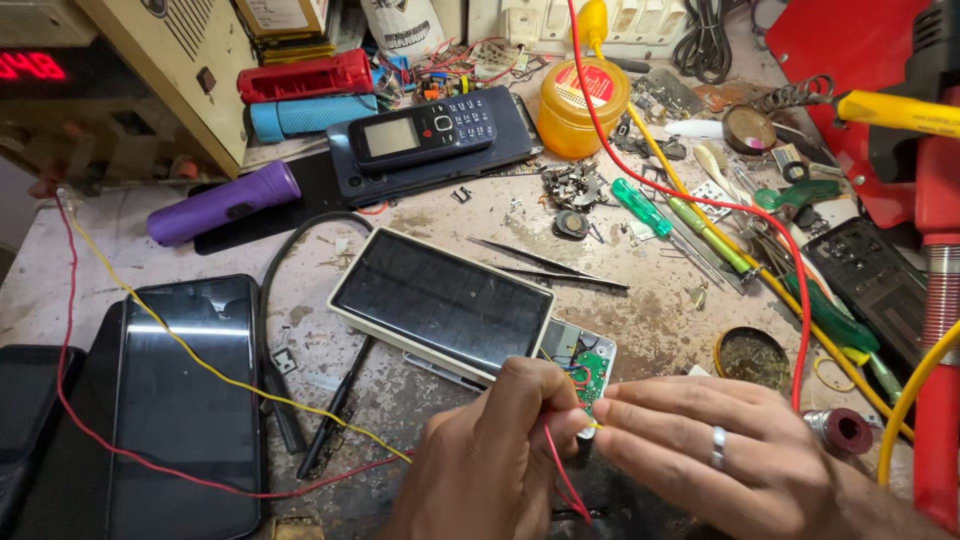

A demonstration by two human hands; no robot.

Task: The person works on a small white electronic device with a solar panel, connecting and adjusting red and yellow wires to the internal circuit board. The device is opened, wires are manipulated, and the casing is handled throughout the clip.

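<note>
Both hands pinching thin wires, left hand, right hand, red wire, green board, shiny solar panel, pointy tweezers, purple torch

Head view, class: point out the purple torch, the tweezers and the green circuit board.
purple torch (pixel 222 202): head view, middle of its barrel.
tweezers (pixel 545 264): head view, mid-length of the two arms.
green circuit board (pixel 592 372): head view, exposed face beside the fingers.

Both hands bare, no sleeves showing; right hand w/ plain silver ring on one finger.
</note>
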